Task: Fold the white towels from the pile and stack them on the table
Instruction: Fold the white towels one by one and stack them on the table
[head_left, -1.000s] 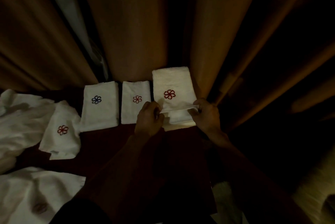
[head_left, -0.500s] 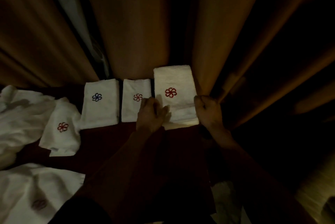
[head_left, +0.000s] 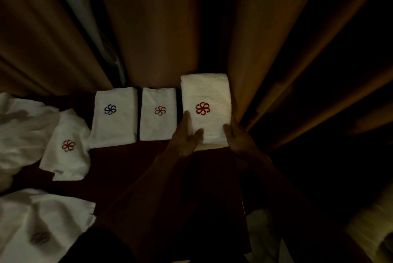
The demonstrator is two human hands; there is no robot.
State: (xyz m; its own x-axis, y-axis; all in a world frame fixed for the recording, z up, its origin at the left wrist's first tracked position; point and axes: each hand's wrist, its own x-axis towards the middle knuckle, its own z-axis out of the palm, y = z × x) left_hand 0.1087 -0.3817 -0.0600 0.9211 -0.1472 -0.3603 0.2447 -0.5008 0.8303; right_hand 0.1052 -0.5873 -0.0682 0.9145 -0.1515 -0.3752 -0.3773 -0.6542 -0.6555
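Both hands now flat and open; left hand (head_left: 187,135) rests on the near-left corner of the stack (head_left: 207,111), right hand (head_left: 238,138) against its near-right edge; neither grip holds cloth. A second ago both pinched a loose fold at the stack's front edge; that fold is now laid down and the top lies smooth, red emblem up. Judgement: this towel is folded and placed; hands are squaring the edges. Stack sits at the right end of the surface (head_left: 131,167), against the curtain (head_left: 170,28); two lower folded piles, blue-emblem (head_left: 113,118) and red-emblem (head_left: 158,114), just left of it. Loose towel (head_left: 67,145) and unfolded pile (head_left: 21,128) at far left remain; next towel likely from there.
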